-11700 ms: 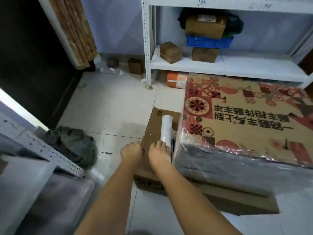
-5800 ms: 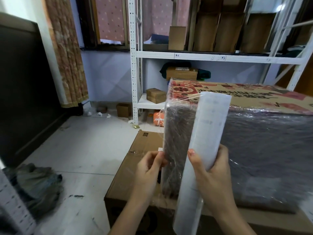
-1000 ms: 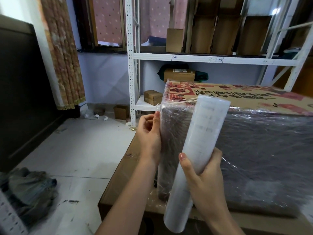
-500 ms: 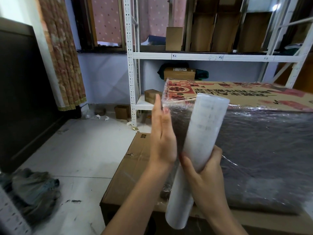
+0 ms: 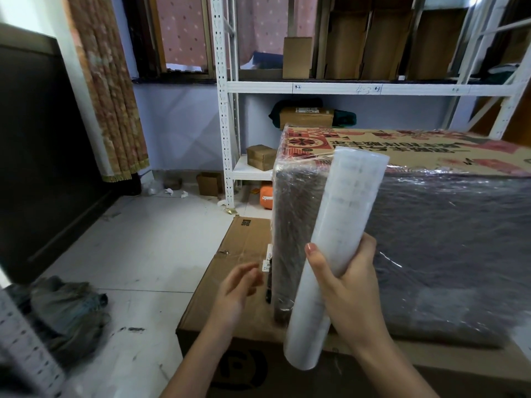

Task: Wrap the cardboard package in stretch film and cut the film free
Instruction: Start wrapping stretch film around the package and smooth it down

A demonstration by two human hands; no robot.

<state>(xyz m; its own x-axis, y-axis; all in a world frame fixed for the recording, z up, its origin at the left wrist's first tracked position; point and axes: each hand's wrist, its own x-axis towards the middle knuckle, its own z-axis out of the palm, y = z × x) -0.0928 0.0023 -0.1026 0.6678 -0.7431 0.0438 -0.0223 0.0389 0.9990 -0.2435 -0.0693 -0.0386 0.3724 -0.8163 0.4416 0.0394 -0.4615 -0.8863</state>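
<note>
The big cardboard package [image 5: 448,242] with a red printed top stands on a flat brown box [image 5: 244,254]; glossy stretch film covers its dark sides. My right hand [image 5: 342,280] grips the white stretch film roll [image 5: 339,239], held tilted upright against the package's left front corner. A thin strand of film runs from the roll's top to the package's top edge. My left hand [image 5: 238,285] hovers open and blurred just left of that corner, over the flat box, holding nothing. A dark pen-like object [image 5: 268,285] lies by the corner.
White metal shelving [image 5: 227,110] with small cardboard boxes stands behind the package. A crumpled grey cloth [image 5: 63,308] lies on the white tiled floor at left, next to a perforated metal rail [image 5: 26,349]. A dark panel [image 5: 43,156] and a curtain [image 5: 106,90] line the left wall.
My left hand left the package's upper corner and dropped down to beside its lower left edge, fingers spread. The roll in my right hand stayed about where it was.
</note>
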